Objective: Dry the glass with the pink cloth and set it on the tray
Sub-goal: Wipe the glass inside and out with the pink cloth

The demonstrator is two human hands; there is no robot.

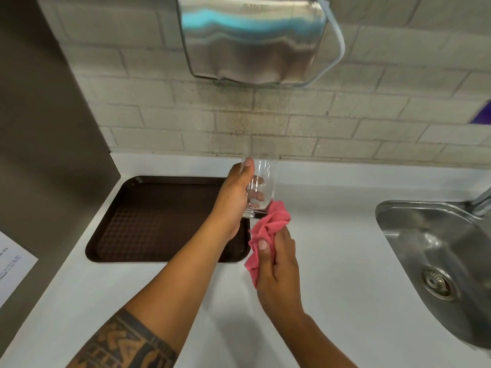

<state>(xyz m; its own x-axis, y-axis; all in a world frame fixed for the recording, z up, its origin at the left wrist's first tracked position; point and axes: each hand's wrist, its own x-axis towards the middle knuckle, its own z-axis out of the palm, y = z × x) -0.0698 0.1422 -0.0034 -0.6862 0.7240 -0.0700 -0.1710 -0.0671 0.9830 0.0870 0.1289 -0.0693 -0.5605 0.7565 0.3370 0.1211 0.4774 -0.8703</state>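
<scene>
Glass (pixel 259 185): held upright above the bench (pixel 332 235), over the tray's right edge.
Left hand (pixel 235 200): fingers wrapped around the glass.
Right hand (pixel 277 264): fingers closed on the bunched pink cloth (pixel 268 227), which is pressed to the glass base.
Tray (pixel 148 221): set at the bench's back left corner.

Nothing here reads clearly. The steel hand dryer (pixel 252 38) on the wall bears faint embossed letters (too blurred to read). The paper sheet (pixel 12 264) at the worktop's left edge carries tiny, illegible print.

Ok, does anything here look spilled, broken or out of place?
Nothing stands out. The glass looks intact, upright in the left hand; the right hand holds the pink cloth; the tray lies flat, bare.
</scene>
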